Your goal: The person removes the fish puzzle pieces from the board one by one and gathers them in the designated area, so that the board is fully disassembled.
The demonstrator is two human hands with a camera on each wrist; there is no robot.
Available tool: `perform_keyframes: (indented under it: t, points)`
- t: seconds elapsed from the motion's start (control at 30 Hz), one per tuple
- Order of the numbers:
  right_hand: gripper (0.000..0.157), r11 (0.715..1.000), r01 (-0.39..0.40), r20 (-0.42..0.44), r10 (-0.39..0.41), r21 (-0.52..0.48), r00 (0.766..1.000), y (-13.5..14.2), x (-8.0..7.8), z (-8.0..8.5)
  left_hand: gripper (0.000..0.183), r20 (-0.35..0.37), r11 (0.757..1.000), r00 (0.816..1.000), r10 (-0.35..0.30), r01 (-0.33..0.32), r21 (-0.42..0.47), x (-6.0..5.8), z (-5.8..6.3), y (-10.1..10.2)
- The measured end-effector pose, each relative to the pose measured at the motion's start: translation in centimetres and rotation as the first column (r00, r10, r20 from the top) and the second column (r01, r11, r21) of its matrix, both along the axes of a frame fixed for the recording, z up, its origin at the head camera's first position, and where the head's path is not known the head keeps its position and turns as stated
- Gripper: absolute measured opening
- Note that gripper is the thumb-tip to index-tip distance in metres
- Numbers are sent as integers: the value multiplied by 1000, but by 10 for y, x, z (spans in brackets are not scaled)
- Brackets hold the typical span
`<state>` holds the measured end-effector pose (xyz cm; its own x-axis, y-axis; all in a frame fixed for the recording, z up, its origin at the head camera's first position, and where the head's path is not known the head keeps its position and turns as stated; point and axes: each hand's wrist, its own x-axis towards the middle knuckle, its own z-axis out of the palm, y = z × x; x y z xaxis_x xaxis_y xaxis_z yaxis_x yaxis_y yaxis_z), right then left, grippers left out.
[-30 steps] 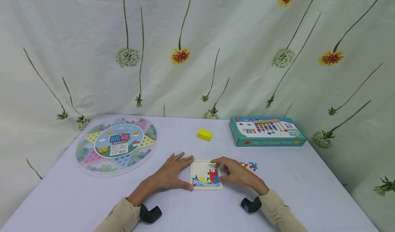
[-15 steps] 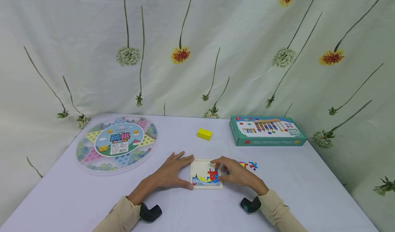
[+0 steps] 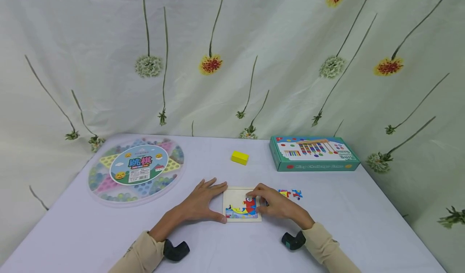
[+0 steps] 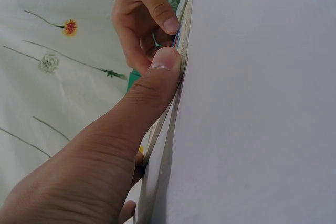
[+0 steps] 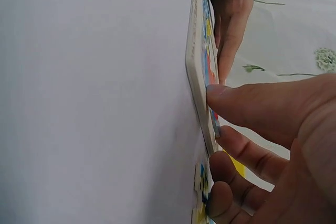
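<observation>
The left hand (image 3: 203,203) spreads against a square, pale wooden board (image 3: 232,196); the right hand (image 3: 273,202) pinches a jigsaw piece (image 5: 214,115). A green box (image 3: 315,154) reads "Ring Challenge Game".

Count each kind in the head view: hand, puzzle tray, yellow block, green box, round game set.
Left hand and right hand: 2
Puzzle tray: 1
Yellow block: 1
Green box: 1
Round game set: 1
Total: 6

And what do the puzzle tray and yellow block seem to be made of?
Puzzle tray: probably wood or fibreboard, matte; its rim is pale beige, with brownish speckling along the side edge.
Yellow block: could be painted wood or plastic, fairly matte; evenly coloured, no visible grain.
</observation>
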<state>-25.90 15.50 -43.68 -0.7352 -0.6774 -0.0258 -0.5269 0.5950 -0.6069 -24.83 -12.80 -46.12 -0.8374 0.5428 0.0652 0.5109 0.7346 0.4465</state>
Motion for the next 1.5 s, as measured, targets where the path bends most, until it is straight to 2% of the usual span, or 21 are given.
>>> perform_keyframes:
  t: [0.9, 1.5]
  points:
    - [38, 998, 31, 57, -28, -53, 998, -1, 3, 3, 102, 7, 1000, 1000, 8, -8, 7, 0, 0, 2]
    - [34, 997, 43, 24, -42, -66, 999, -2, 2, 2, 103, 8, 1000, 1000, 16, -16, 2, -1, -2, 1]
